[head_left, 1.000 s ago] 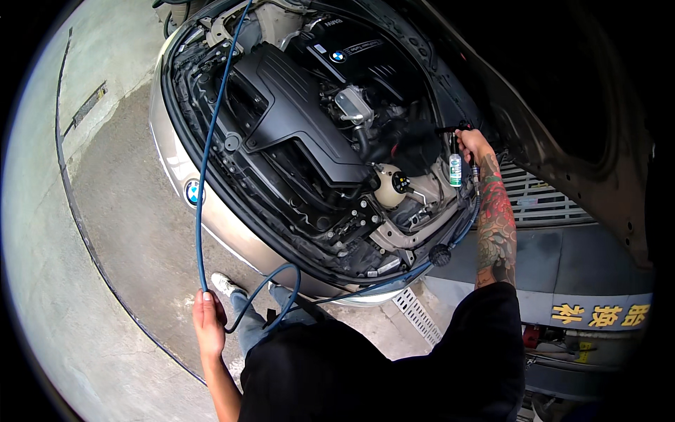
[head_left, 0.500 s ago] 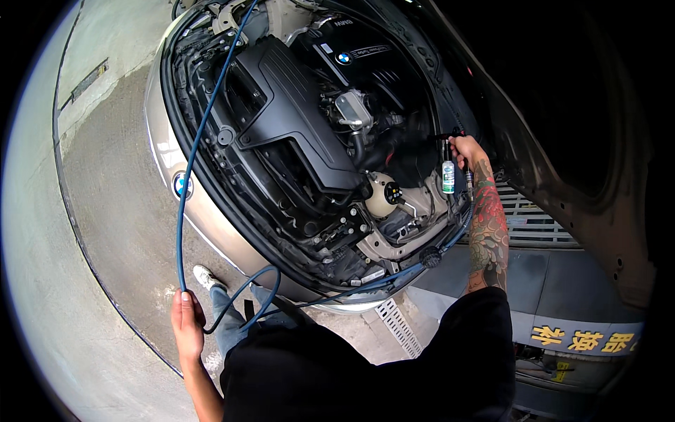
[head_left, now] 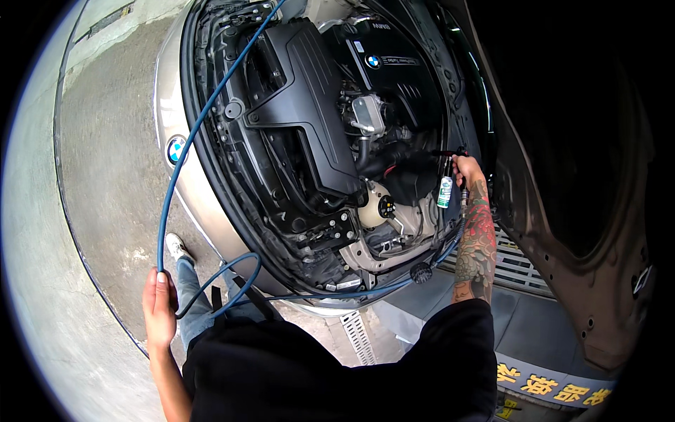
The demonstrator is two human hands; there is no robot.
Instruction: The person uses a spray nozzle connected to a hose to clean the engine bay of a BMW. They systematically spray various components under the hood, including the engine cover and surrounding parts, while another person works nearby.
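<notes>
My right hand (head_left: 466, 169) is closed round a black spray gun (head_left: 447, 153), over the far right side of the open engine bay. A white and green bottle (head_left: 445, 192) hangs beneath the gun's front end. From the grip a metal fitting runs down to a hose alongside my forearm. Off to the left, my left hand (head_left: 160, 299) grips a blue hose (head_left: 188, 141), which stretches up across the car's front and loops back below the hand. The gun's trigger is hidden by my fingers.
A large black air duct cover (head_left: 299, 105) and an engine cover (head_left: 394, 67) fill the bay. A cream coolant tank (head_left: 370, 207) sits near the gun. The raised hood (head_left: 555, 232) stands at right. More hose (head_left: 351, 292) lies along the car's near edge.
The whole view has turned and shifted a little. My left hand, still on the hose, sits farther left. My right hand keeps the spray gun over about the same part of the bay.
</notes>
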